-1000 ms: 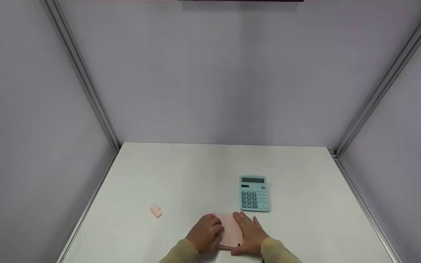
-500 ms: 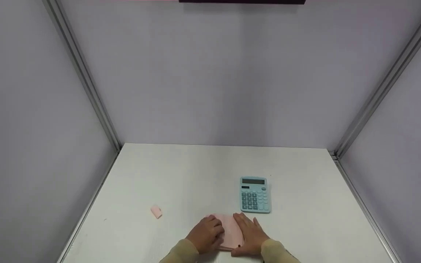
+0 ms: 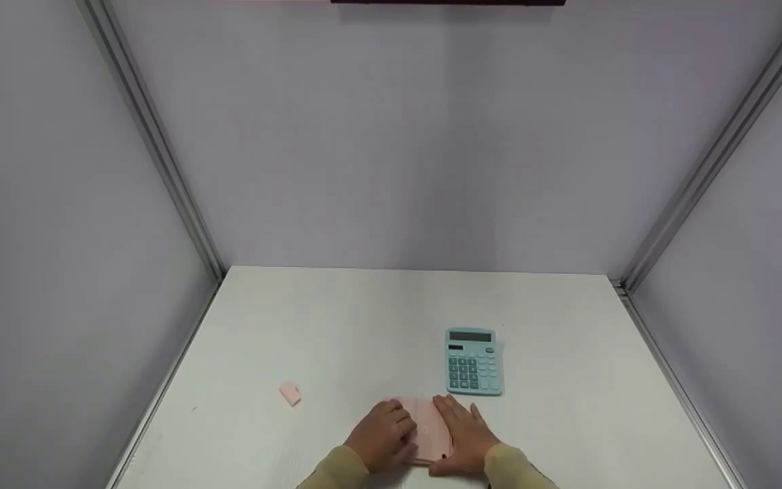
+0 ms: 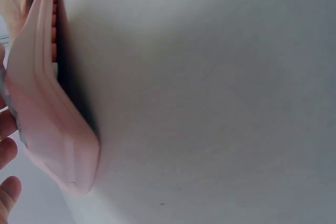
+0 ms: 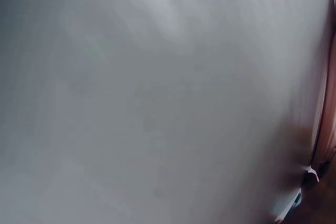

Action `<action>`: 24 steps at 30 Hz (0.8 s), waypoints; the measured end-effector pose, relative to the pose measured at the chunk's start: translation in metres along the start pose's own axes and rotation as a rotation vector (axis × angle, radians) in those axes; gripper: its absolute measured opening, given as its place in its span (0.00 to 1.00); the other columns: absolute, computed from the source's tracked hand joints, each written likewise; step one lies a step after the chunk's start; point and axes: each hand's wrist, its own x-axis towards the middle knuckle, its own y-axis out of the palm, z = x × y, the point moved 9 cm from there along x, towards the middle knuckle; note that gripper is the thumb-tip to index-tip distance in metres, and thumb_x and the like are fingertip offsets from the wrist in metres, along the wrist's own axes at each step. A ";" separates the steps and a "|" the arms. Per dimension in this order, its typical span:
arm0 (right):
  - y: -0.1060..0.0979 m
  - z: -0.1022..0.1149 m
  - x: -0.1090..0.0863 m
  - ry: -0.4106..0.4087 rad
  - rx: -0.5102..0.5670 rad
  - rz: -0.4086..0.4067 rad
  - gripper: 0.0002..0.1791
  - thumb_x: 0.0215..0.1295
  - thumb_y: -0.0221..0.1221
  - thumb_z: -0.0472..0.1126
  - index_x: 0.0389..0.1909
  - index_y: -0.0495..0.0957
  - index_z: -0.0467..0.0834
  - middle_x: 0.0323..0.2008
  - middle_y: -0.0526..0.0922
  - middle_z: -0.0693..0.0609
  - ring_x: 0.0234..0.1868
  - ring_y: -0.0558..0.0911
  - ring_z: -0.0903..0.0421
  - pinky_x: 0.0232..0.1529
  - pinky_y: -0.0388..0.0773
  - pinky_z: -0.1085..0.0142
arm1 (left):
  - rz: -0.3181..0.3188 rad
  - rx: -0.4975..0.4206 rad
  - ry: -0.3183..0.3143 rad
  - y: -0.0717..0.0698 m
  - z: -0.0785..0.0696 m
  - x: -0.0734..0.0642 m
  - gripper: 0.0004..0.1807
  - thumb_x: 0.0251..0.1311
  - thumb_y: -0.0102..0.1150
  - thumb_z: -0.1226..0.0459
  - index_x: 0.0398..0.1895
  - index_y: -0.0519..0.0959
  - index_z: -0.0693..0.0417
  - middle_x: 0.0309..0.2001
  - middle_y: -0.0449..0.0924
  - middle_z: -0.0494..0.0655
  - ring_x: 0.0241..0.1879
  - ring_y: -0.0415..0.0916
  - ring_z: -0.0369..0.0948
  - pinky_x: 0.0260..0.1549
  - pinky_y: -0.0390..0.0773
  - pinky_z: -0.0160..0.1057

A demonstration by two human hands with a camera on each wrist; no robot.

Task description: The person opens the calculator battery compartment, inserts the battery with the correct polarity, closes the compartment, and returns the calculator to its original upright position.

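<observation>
A pink calculator (image 3: 430, 426) lies face down at the front of the table, its back upward. In the left wrist view the calculator (image 4: 55, 124) shows its wedge-shaped side, with red key edges beneath. My left hand (image 3: 381, 435) curls its fingers over the left part of the back, covering that side. My right hand (image 3: 470, 440) holds the right side, thumb at the near edge and extended fingers toward the far corner. A small dark spot marks the back beside that thumb. Left of both hands lies a small pink cover-like piece (image 3: 290, 393).
A light blue calculator (image 3: 473, 361) lies face up just beyond my right hand. The white table (image 3: 337, 319) meets pale walls at the back and sides, with metal profiles in the corners. The right wrist view is mostly a blurred pale surface.
</observation>
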 end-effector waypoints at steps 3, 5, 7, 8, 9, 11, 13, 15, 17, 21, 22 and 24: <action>0.000 0.000 0.000 0.000 -0.001 -0.002 0.74 0.29 0.61 0.83 0.77 0.41 0.53 0.76 0.49 0.53 0.75 0.46 0.50 0.70 0.37 0.40 | 0.002 0.026 0.003 0.002 0.000 -0.002 0.10 0.57 0.62 0.51 0.34 0.81 0.46 0.34 0.79 0.35 0.41 0.73 0.36 0.52 0.75 0.39; 0.000 0.001 0.000 -0.002 0.004 -0.007 0.74 0.29 0.61 0.83 0.77 0.42 0.53 0.75 0.49 0.53 0.75 0.47 0.50 0.70 0.37 0.40 | 0.003 0.032 0.001 0.003 0.000 -0.004 0.11 0.58 0.61 0.51 0.35 0.82 0.46 0.36 0.80 0.35 0.43 0.73 0.36 0.53 0.75 0.38; 0.000 0.000 0.000 -0.005 0.008 -0.010 0.74 0.29 0.61 0.83 0.77 0.42 0.53 0.75 0.49 0.53 0.75 0.47 0.50 0.70 0.37 0.40 | 0.003 0.026 -0.004 0.003 0.000 -0.005 0.11 0.59 0.61 0.51 0.37 0.83 0.47 0.38 0.80 0.35 0.43 0.74 0.36 0.52 0.75 0.38; -0.001 0.000 -0.001 -0.009 0.012 -0.012 0.74 0.29 0.62 0.82 0.77 0.42 0.53 0.75 0.49 0.53 0.75 0.47 0.50 0.70 0.37 0.39 | 0.003 0.022 -0.006 0.003 0.000 -0.005 0.11 0.59 0.61 0.52 0.37 0.84 0.47 0.38 0.81 0.35 0.43 0.74 0.35 0.51 0.75 0.38; -0.001 0.000 -0.001 -0.010 0.011 -0.014 0.74 0.29 0.62 0.82 0.77 0.42 0.53 0.75 0.49 0.53 0.75 0.47 0.50 0.70 0.37 0.39 | 0.003 0.014 -0.008 0.003 0.001 -0.005 0.11 0.60 0.61 0.52 0.37 0.84 0.47 0.39 0.81 0.35 0.43 0.74 0.35 0.51 0.76 0.38; -0.001 0.000 0.000 -0.015 0.017 -0.022 0.73 0.30 0.63 0.82 0.77 0.43 0.52 0.75 0.50 0.52 0.75 0.47 0.49 0.70 0.37 0.39 | 0.003 0.005 -0.010 0.002 0.001 -0.005 0.11 0.60 0.61 0.52 0.37 0.84 0.47 0.39 0.82 0.35 0.43 0.75 0.35 0.51 0.76 0.38; -0.001 0.000 0.000 -0.016 0.016 -0.027 0.73 0.30 0.63 0.82 0.77 0.43 0.52 0.75 0.50 0.52 0.75 0.48 0.49 0.70 0.38 0.39 | -0.001 0.003 -0.001 0.001 0.001 -0.004 0.11 0.60 0.60 0.53 0.36 0.85 0.47 0.39 0.82 0.35 0.42 0.75 0.35 0.50 0.76 0.38; -0.001 0.000 0.001 -0.020 0.006 -0.032 0.73 0.29 0.62 0.82 0.77 0.43 0.53 0.75 0.51 0.52 0.75 0.48 0.50 0.70 0.39 0.39 | -0.009 -0.001 0.015 -0.001 0.000 -0.004 0.10 0.60 0.61 0.54 0.36 0.85 0.48 0.39 0.82 0.36 0.42 0.76 0.36 0.49 0.77 0.37; 0.000 -0.001 0.001 -0.021 0.003 -0.033 0.74 0.29 0.61 0.83 0.77 0.43 0.53 0.75 0.51 0.52 0.75 0.48 0.50 0.70 0.39 0.40 | -0.015 -0.006 0.033 -0.002 -0.001 -0.004 0.09 0.59 0.61 0.55 0.35 0.85 0.49 0.39 0.82 0.37 0.42 0.76 0.36 0.47 0.77 0.37; 0.001 -0.003 0.000 -0.013 0.019 -0.030 0.74 0.29 0.60 0.84 0.77 0.43 0.53 0.75 0.50 0.53 0.75 0.48 0.51 0.70 0.39 0.39 | -0.013 -0.029 0.039 -0.002 -0.001 -0.005 0.10 0.60 0.61 0.56 0.36 0.85 0.50 0.40 0.82 0.38 0.42 0.76 0.36 0.47 0.78 0.38; 0.001 -0.003 0.000 -0.007 0.023 -0.027 0.74 0.29 0.61 0.83 0.77 0.43 0.54 0.75 0.50 0.53 0.75 0.48 0.51 0.70 0.38 0.40 | -0.011 -0.033 0.034 -0.002 -0.001 -0.005 0.10 0.60 0.61 0.56 0.37 0.85 0.50 0.40 0.82 0.38 0.43 0.76 0.36 0.47 0.78 0.37; 0.001 -0.003 0.000 0.006 0.028 -0.022 0.74 0.29 0.61 0.83 0.77 0.42 0.55 0.75 0.49 0.54 0.75 0.47 0.52 0.71 0.37 0.41 | -0.007 -0.048 0.022 -0.003 -0.001 -0.006 0.10 0.60 0.61 0.56 0.38 0.84 0.51 0.41 0.81 0.39 0.44 0.75 0.36 0.47 0.77 0.36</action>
